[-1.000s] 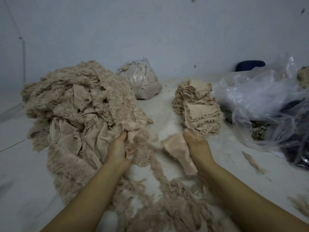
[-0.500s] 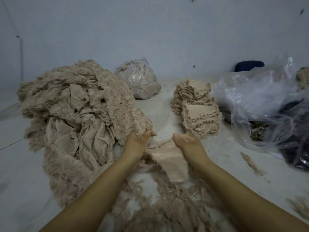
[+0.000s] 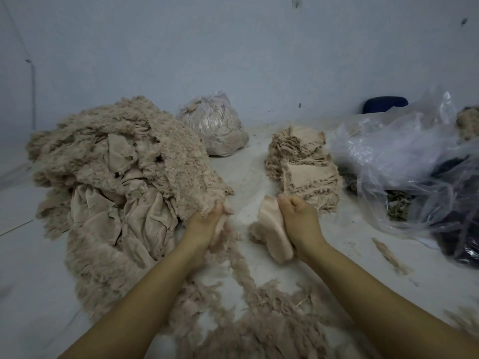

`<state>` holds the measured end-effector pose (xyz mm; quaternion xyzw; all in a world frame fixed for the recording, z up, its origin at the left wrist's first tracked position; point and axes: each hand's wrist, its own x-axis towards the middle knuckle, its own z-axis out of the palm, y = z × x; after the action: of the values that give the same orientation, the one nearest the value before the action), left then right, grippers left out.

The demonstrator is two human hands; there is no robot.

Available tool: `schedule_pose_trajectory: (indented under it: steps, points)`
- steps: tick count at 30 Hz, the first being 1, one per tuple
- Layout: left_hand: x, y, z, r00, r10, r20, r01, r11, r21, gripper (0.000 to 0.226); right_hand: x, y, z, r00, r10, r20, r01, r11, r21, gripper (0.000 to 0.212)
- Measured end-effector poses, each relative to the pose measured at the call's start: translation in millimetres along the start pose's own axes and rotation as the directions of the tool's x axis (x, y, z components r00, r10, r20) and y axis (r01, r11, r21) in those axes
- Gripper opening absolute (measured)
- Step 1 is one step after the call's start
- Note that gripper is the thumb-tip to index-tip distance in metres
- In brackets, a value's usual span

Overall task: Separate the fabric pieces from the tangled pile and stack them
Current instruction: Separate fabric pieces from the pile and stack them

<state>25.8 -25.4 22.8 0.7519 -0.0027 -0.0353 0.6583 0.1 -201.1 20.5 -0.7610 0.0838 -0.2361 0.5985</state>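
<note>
Fabric piece [image 3: 274,234], soft, light and floppy, hangs from the right hand [image 3: 298,218], just in front of the stack [image 3: 305,164]; best pinched at an edge. Left hand [image 3: 207,224] clutches the tangled pile [image 3: 124,172] left of the stack.

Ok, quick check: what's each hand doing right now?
Left hand: closed, gripping the edge of the tangled pile.
Right hand: closed, holding a separated fabric piece.
</note>
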Motion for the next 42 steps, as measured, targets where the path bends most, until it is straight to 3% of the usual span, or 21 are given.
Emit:
schedule_pose_trajectory:
  steps: [3, 8, 11, 14, 16, 18, 20, 23, 25, 28, 31, 34, 38, 39, 42]
  points:
    - [-7, 7, 18, 0.997, -0.020, 0.070, 0.022, 0.999, -0.030, 0.063, 10, -8, 13, 1.000, -0.023, -0.003, 0.023, 1.000, -0.016, 0.040]
    - [2, 5, 13, 0.997, -0.080, -0.012, 0.078, 0.993, -0.089, 0.060, 32, 7, -4, 0.977, 0.075, -0.197, -0.100, 0.988, -0.120, 0.037]
    - [2, 2, 6, 0.994, -0.105, 0.040, 0.110, 0.987, -0.120, 0.055, 29, 26, -20, 0.975, 0.180, -0.131, -0.210, 0.941, -0.265, 0.026]
    - [-1, 1, 7, 0.987, -0.120, 0.106, 0.141, 0.965, -0.221, 0.041, 17, 28, -24, 0.996, -0.009, -0.091, -0.037, 0.871, -0.489, 0.026]
    - [-5, 1, 11, 0.974, -0.114, 0.198, 0.174, 0.931, -0.321, 0.038, 6, 16, -18, 0.998, -0.053, -0.026, 0.041, 0.937, -0.347, 0.028]
    - [-9, 2, 15, 0.945, -0.081, 0.318, 0.200, 0.911, -0.362, 0.034, -9, 2, -7, 0.981, 0.102, 0.166, -0.092, 0.994, -0.062, 0.033]
    - [-14, 4, 19, 0.919, -0.048, 0.392, 0.186, 0.928, -0.321, 0.029, -17, -4, 0, 0.933, 0.179, 0.311, -0.229, 0.964, 0.132, 0.032]
    - [-16, 4, 19, 0.966, 0.030, 0.257, 0.027, 0.977, -0.213, 0.021, -16, -2, 2, 0.969, 0.113, 0.218, -0.170, 0.950, 0.261, 0.028]
    - [-17, 4, 17, 0.987, 0.065, 0.149, -0.039, 0.984, -0.174, 0.019, -15, 3, 4, 0.988, 0.084, 0.132, -0.115, 0.960, 0.256, 0.035]
    - [-18, 5, 9, 0.999, 0.037, 0.033, -0.029, 0.978, -0.205, 0.017, -15, 10, -2, 0.991, 0.130, 0.045, -0.136, 0.973, 0.184, 0.039]
    - [-15, 4, -3, 0.999, 0.016, -0.051, -0.024, 0.984, -0.174, 0.018, -16, 12, -16, 0.975, 0.175, 0.138, -0.179, 0.984, 0.020, 0.044]
    - [-17, 3, -2, 0.997, 0.027, 0.066, -0.015, 0.984, -0.175, 0.021, -22, 2, -15, 0.967, 0.181, 0.177, -0.175, 0.983, -0.051, 0.057]
    - [-29, 5, 10, 0.923, 0.122, 0.365, -0.056, 0.981, -0.186, 0.034, -35, -11, 5, 0.925, 0.061, 0.374, -0.101, 0.991, 0.087, 0.038]
    - [-28, 5, 11, 0.929, 0.147, 0.339, -0.098, 0.983, -0.157, 0.038, -37, -11, 8, 0.912, 0.039, 0.407, -0.098, 0.987, 0.124, 0.025]
    - [-15, 4, 2, 0.992, 0.124, -0.006, -0.124, 0.992, 0.003, 0.044, -38, -9, 8, 0.939, 0.075, 0.335, -0.133, 0.979, 0.154, 0.021]
